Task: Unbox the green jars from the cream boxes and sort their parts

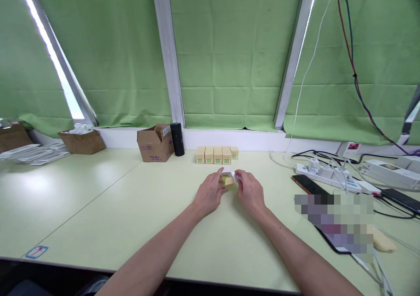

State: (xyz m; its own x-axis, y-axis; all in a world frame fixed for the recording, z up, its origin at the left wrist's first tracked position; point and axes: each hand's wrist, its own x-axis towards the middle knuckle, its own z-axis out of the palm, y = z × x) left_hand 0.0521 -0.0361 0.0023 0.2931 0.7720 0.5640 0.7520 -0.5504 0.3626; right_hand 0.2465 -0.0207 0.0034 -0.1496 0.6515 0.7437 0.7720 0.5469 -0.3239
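Between my two hands is a small yellow cardboard box (pixel 229 181) with its white-lined flaps open. Something green shows inside it, too small to make out. My left hand (pixel 210 192) is closed on the box's left side. At its right side, the fingers of my right hand (pixel 250 190) pinch a white flap. Beyond my hands, several small yellow boxes (pixel 214 155) with green-edged labels stand in a row near the back of the table.
An open brown carton (pixel 155 144) and a black cylinder (pixel 177 139) stand at the back left. On the right lie a power strip (pixel 328 176) with cables, a phone (pixel 310 185) and a blurred-out device. The pale table (pixel 131 217) has a seam on the left.
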